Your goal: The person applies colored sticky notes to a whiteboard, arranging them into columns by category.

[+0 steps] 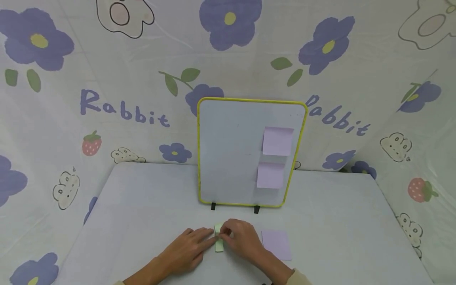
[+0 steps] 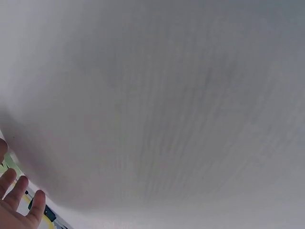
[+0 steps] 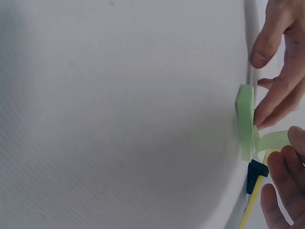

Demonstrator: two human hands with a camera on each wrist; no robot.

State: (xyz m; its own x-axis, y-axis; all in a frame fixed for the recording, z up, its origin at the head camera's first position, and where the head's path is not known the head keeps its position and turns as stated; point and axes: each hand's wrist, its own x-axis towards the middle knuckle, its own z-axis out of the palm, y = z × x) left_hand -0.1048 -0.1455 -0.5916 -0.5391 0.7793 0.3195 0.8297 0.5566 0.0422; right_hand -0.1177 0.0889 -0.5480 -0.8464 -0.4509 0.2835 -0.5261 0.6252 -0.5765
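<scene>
Right hand (image 1: 244, 239) pinches the free end of a pale green strip (image 3: 275, 140), which rises from a green pad (image 1: 219, 247) on the worktop (image 1: 142, 213), just left of that hand. Left hand (image 1: 187, 247) gripping nothing, fingers extended, one fingertip at the pad. Lilac square (image 1: 276, 245) just right of the right hand; whiteboard (image 1: 231, 158) beyond both hands.

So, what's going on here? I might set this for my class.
A person's right hand pinches a green strip rising from the green pad on the table; the left hand touches the pad. Behind stands a board with two lilac notes on its right side. Another lilac square lies right of the pad.
</scene>
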